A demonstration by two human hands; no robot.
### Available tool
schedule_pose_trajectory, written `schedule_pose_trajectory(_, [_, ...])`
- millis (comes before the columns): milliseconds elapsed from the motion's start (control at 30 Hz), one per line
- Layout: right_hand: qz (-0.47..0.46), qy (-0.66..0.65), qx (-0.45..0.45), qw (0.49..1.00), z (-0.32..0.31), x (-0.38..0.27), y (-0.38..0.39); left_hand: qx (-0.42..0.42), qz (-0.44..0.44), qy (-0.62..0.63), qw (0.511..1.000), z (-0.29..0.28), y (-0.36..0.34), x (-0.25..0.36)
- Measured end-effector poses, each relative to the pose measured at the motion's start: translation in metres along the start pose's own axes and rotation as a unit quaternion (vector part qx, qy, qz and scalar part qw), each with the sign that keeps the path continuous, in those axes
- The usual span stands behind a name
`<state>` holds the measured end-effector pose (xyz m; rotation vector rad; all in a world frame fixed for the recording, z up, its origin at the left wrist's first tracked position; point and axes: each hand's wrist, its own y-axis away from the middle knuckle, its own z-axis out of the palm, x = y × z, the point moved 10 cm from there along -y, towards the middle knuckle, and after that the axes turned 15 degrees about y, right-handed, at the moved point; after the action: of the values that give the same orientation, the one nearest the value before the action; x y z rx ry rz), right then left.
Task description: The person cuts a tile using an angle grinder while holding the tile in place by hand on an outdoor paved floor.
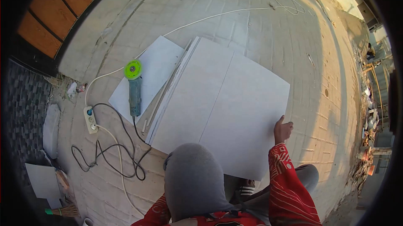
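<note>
The large white slab lies flat on the paving, directly in front of the seated person and skewed to the body. Its left side shows layered edges, which suggests more than one sheet is stacked there; the paving seems to serve as firm, level support. A thin dark line crosses the upper face from the far edge to the near edge. The angle grinder rests unattended on a smaller white panel to the left of the slab, its green disc pointing away from the person; this placement presumably leaves the body within reach and the disc clear of the legs. The power strip sits farther left, where slack in the black cord appears to allow the tool free movement. The right hand is at the slab's right edge, fingers bent; a firm grasp cannot be confirmed, though the position would suit steadying that side. The right forearm, in a red patterned sleeve, reaches forward from the lower edge, roughly in line with the slab's right side. A grey-clad knee rises before the slab's near edge. The left hand is hidden and its state cannot be told; only the left sleeve shows, beside the knee.
</note>
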<state>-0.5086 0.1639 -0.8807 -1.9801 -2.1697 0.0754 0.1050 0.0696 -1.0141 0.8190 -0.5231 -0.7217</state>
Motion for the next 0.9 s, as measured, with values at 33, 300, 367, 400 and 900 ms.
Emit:
schedule_pose_trajectory(33, [-0.064, -0.015, 0.082, 0.995, -0.041, -0.055, -0.006, 0.011, 0.005, -0.011, 1.0, -0.005, 0.001, 0.005])
schedule_pose_trajectory(300, [-0.493, -0.134, -0.088, 0.855, -0.054, -0.437, -0.016, 0.085, 0.031, -0.077, 0.993, -0.029, -0.005, 0.011])
schedule_pose_trajectory(367, [-0.491, -0.109, -0.269, 0.821, -0.016, -0.466, -0.025, 0.09, 0.025, -0.087, 0.992, -0.031, -0.007, 0.006])
schedule_pose_trajectory(400, [-0.513, -0.083, -0.33, 0.788, -0.011, -0.489, 0.025, 0.119, 0.046, -0.092, 0.988, -0.052, 0.017, 0.023])
schedule_pose_trajectory(900, [-0.164, -0.243, -0.025, 0.956, -0.079, -0.153, 0.063, 0.202, 0.316, -0.73, 0.572, 0.237, -0.156, 0.323])
